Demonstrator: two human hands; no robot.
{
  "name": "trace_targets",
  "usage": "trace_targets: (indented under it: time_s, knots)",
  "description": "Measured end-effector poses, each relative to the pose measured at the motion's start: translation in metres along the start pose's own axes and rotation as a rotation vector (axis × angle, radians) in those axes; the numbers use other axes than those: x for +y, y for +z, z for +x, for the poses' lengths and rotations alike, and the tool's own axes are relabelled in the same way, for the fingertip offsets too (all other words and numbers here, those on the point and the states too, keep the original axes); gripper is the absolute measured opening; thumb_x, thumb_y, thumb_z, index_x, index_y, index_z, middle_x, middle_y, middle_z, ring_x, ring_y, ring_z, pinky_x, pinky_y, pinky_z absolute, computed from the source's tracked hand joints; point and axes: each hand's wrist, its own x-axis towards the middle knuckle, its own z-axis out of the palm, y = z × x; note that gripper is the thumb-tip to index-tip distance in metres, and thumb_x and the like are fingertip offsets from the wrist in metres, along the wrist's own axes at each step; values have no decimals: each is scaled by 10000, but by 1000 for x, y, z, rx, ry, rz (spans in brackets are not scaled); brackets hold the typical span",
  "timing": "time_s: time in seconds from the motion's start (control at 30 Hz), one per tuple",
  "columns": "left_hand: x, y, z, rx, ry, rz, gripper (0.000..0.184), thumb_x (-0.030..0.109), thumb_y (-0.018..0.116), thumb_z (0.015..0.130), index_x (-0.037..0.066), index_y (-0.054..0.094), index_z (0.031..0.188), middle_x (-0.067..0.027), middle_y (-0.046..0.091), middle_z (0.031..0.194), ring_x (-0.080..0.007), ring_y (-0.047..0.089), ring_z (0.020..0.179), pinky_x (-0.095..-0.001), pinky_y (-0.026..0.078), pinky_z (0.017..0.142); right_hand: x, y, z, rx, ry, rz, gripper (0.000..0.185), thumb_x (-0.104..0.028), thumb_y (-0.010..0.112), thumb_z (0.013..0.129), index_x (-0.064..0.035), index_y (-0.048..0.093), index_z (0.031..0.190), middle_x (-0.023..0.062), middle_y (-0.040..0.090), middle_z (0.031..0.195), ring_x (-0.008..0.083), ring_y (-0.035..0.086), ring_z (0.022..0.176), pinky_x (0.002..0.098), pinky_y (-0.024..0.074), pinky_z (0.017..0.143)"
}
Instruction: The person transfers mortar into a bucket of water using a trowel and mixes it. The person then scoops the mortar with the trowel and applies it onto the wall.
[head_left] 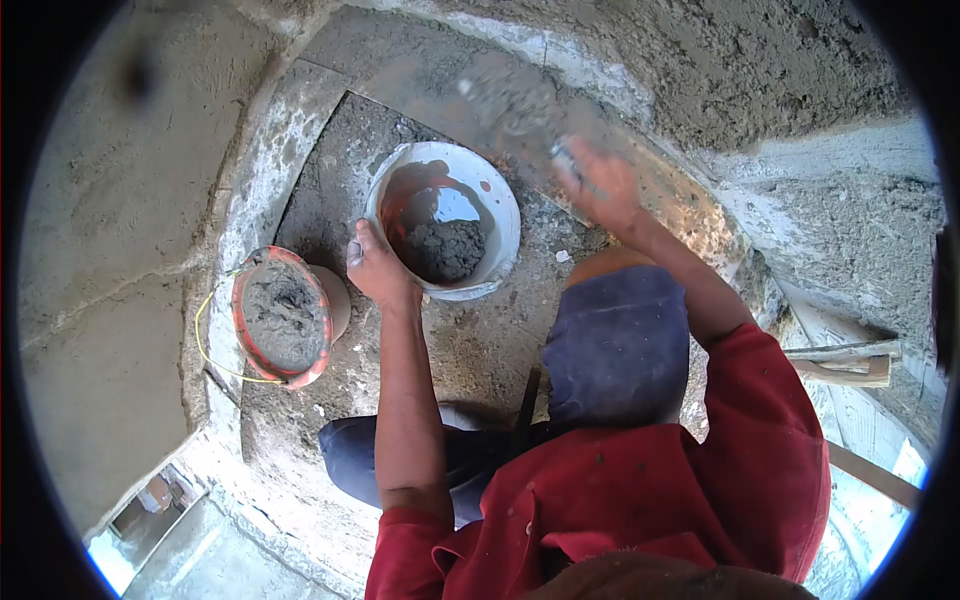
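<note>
Your left hand [378,268] has its fingers curled closely on the left rim of the white bucket [508,218], with the thumb lying up along the edge. That hold probably steadies the bucket against tipping. Your right hand [602,188] is off to the far right of the bucket, reaching past its rim. It is blurred; there may be something pale at its fingertips, but I cannot tell what, nor how far the fingers are spread.

The white bucket sits in front of you, between your two arms, its mouth facing up towards you. Grey mortar [445,250] lies in a lump towards its near right side, with a wetter, smeared wall around it; having it this close likely keeps the mix within your right hand's reach.

Beyond the bucket, a smear of grey mix [512,103] shows blurred over the far surface, ahead of your right hand. Just left of the white bucket stands the orange-rimmed bucket [339,296], well filled with grey mix and near your left wrist, perhaps as a supply within easy reach. Its yellow handle [200,335] hangs out to the left, leaving the mouth uncovered. Your raised knee [618,340] is just on the near side of your right hand, inside the bent right arm.
</note>
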Motion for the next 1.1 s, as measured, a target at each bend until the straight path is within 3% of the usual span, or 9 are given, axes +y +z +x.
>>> trace_targets:
  time_s: [0.07,0.33,0.4,0.47,0.53,0.63,0.83,0.93,1.1]
  knots:
    - [-5,-4,5,10,21,72,428,312,557,1080,-95,675,1146,-149,706,1058,-211,655,902,-366,542,821,-10,10,-20,-73,-207,5,377,-403,585,1006,-187,642,1310,186,735,1020,420,715,881,521,573,762]
    - [-9,-32,7,-15,-28,18,442,320,496,1116,-88,652,1189,-155,692,1111,-240,669,959,-393,563,860,121,22,-63,-104,382,181,426,-401,604,1003,-204,612,1382,212,737,1130,387,741,955,485,584,850]
    - [-10,-34,7,-13,-57,12,437,320,490,1119,-82,648,1186,-153,689,1116,-239,668,957,-394,565,859,154,-14,-98,-97,408,98,387,-378,639,1016,-73,642,1254,172,740,994,281,705,835,425,567,795]
    - [-6,-31,7,-20,-72,-9,430,323,493,1118,-75,646,1177,-150,687,1119,-236,667,954,-395,566,856,182,-53,-135,-145,483,129,391,-344,635,1025,-70,635,1304,190,735,1049,296,703,927,406,551,866]
    - [-7,-30,10,-3,-76,-9,425,329,497,1116,-66,648,1159,-148,687,1109,-230,665,948,-393,566,853,236,-77,-166,-231,439,-31,412,-397,620,1015,-226,617,1390,202,736,1150,373,727,1032,439,564,905]
    - [-9,-31,13,-5,-84,-42,422,337,505,1113,-58,649,1148,-144,687,1097,-225,661,942,-391,565,850,259,-88,-165,-155,301,-19,407,-361,619,1024,-192,616,1394,198,728,1188,405,705,1092,433,546,945]
    - [-8,-29,12,11,-74,-8,416,346,514,1111,-46,649,1135,-138,686,1078,-217,651,934,-388,561,843,191,2,14,-147,281,-207,520,-471,641,989,-231,588,1447,181,700,1283,377,662,1196,433,526,1037]
    - [-7,-28,11,20,-68,7,412,350,523,1108,-41,651,1124,-132,687,1062,-209,645,921,-384,557,833,133,59,124,-218,398,-228,659,-592,535,1003,-220,484,1545,125,533,1541,326,508,1414,459,396,1189]
    - [-7,-23,9,51,-42,4,405,355,551,1099,-35,659,1089,-116,689,1023,-195,635,887,-372,548,808,57,106,256,-272,424,-74,687,-606,501,1003,-215,460,1565,99,443,1624,306,406,1501,456,314,1247]
